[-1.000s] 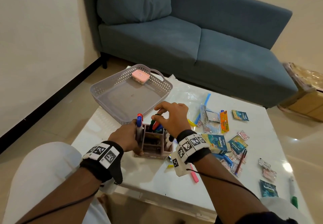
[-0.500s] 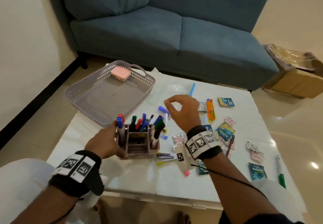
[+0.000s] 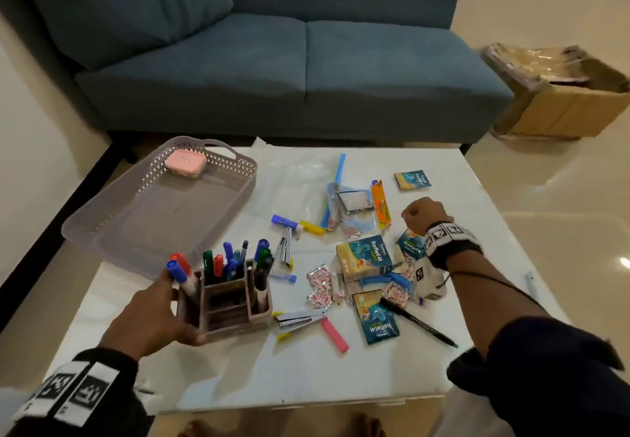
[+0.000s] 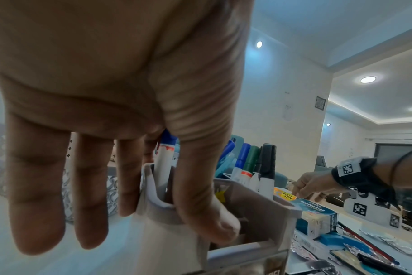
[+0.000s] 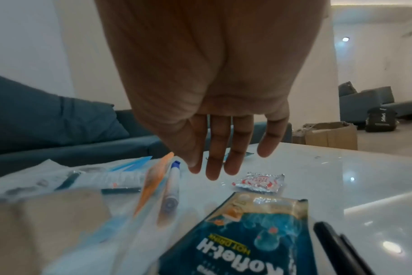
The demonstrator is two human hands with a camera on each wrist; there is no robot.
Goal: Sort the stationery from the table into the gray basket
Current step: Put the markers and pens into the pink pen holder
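A grey perforated basket sits at the table's back left with a pink box in its far corner. In front of it stands a mauve pen holder full of markers. My left hand grips its left wall, the thumb hooked inside a compartment. My right hand hovers over the right side of the table, fingers straight and empty. They point down near a white marker with a blue cap beside an orange packet.
Loose on the white table lie two staplers, a black pen, a pink stick, a medicine box, sachets and a clear zip bag. A blue sofa stands behind, a cardboard box on the floor at right.
My right hand left the top of the pen holder and travelled right across the table to the orange packet. The left hand has kept its grip on the holder.
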